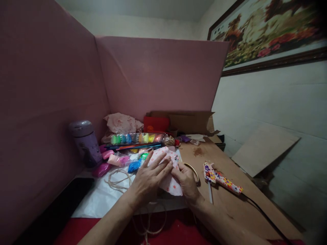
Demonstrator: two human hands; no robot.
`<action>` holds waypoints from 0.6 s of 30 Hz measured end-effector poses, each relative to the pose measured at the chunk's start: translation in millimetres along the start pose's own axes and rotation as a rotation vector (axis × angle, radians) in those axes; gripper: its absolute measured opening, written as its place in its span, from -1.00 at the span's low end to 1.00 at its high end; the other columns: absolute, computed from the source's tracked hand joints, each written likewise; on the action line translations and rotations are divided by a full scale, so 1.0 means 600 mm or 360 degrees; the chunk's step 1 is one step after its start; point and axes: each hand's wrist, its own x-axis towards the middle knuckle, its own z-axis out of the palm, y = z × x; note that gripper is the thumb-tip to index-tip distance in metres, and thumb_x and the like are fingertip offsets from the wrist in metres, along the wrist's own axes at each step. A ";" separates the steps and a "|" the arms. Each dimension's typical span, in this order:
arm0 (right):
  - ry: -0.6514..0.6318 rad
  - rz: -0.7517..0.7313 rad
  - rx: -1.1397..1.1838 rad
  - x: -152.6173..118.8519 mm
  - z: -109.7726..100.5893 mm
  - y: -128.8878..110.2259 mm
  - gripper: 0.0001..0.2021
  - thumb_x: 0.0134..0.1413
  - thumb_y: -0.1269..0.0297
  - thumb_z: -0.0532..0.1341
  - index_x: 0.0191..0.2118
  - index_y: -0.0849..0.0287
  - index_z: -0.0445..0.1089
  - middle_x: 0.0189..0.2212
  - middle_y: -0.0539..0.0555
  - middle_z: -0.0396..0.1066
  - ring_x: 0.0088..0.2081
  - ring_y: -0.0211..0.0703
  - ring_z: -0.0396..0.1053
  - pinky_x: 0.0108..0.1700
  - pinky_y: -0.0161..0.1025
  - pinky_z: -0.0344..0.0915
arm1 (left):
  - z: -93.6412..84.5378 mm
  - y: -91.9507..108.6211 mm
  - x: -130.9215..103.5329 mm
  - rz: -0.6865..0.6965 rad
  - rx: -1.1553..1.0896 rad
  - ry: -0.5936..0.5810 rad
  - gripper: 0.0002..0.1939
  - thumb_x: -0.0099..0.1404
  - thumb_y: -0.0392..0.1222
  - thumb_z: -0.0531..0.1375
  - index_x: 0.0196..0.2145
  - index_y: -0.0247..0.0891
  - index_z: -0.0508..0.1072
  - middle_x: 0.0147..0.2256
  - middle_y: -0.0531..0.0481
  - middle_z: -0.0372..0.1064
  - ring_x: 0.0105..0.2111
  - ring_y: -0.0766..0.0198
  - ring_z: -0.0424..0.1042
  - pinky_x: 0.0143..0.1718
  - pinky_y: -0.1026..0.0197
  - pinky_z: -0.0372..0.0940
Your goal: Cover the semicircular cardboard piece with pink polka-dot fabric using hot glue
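A white cloth with red and pink spots (171, 185) is between my two hands, above the near part of the table. My left hand (153, 175) lies across its upper left side with the fingers stretched out and spread. On the right, my right hand (185, 178) pinches the cloth's edge between thumb and fingers. A gold-coloured ring-shaped band (194, 171) shows just behind my right hand, partly hidden by it. What lies beneath the cloth is hidden.
A patterned glue gun (222, 180) with a black cord lies on brown board (242, 211) at right. Left are twine (116, 180), clay packets (102, 169) and a purple bottle (87, 144). Behind stand a clay strip (138, 138), bundled cloth (122, 123) and cardboard (189, 123).
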 end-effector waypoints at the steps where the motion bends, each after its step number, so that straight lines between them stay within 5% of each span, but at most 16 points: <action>1: -0.0030 -0.0013 -0.0035 -0.001 0.000 0.001 -0.78 -0.18 0.24 0.27 -0.34 0.21 0.36 -0.50 -0.02 0.42 -0.50 -0.22 0.33 -0.45 -0.30 0.25 | 0.000 -0.001 0.001 -0.0016 -0.0043 -0.0009 -0.46 0.10 -0.45 0.08 0.05 -0.15 0.31 0.11 -0.11 0.20 0.21 0.03 -0.07 0.16 -0.11 -0.61; 7: 0.0057 -0.0238 -0.0358 -0.009 -0.001 -0.007 -0.73 -0.06 0.06 0.16 -0.49 0.18 0.37 -0.57 0.03 0.36 -0.49 -0.16 0.29 -0.48 -0.28 0.24 | -0.009 0.004 0.005 -0.0161 -0.0454 0.0025 -0.56 0.08 -0.41 0.16 -0.06 -0.18 0.42 0.08 -0.15 0.24 0.20 0.02 -0.05 0.18 -0.10 -0.49; 12: 0.0424 -0.0391 -0.0437 -0.002 -0.010 -0.016 -0.58 0.03 -0.11 0.05 -0.27 0.16 0.39 -0.44 0.08 0.38 -0.47 -0.16 0.29 -0.44 -0.25 0.24 | 0.000 0.001 -0.001 -0.0523 -0.1144 0.0614 -0.57 -0.02 -0.44 0.26 -0.15 -0.19 0.49 -0.03 -0.08 0.39 0.14 0.05 0.12 0.17 0.07 -0.07; 15: 0.0203 -0.0358 -0.0425 0.001 -0.010 -0.015 -0.47 -0.05 -0.19 0.08 -0.15 0.16 0.37 -0.35 0.11 0.42 -0.33 -0.09 0.35 -0.33 -0.23 0.28 | 0.005 -0.001 -0.002 -0.0802 -0.1673 0.0829 -0.53 0.03 -0.38 0.25 -0.05 -0.25 0.41 -0.21 -0.07 0.50 -0.08 0.03 0.38 0.00 0.06 0.22; 18: -0.0136 -0.0299 -0.0361 -0.001 -0.004 -0.010 -0.46 -0.12 -0.17 0.17 -0.13 0.17 0.38 -0.33 0.12 0.45 -0.24 -0.03 0.37 -0.24 -0.18 0.30 | 0.007 -0.001 -0.002 -0.0902 -0.2022 0.0733 -0.52 0.10 -0.37 0.20 0.03 -0.34 0.33 -0.23 -0.14 0.50 -0.18 0.04 0.44 -0.07 0.02 0.28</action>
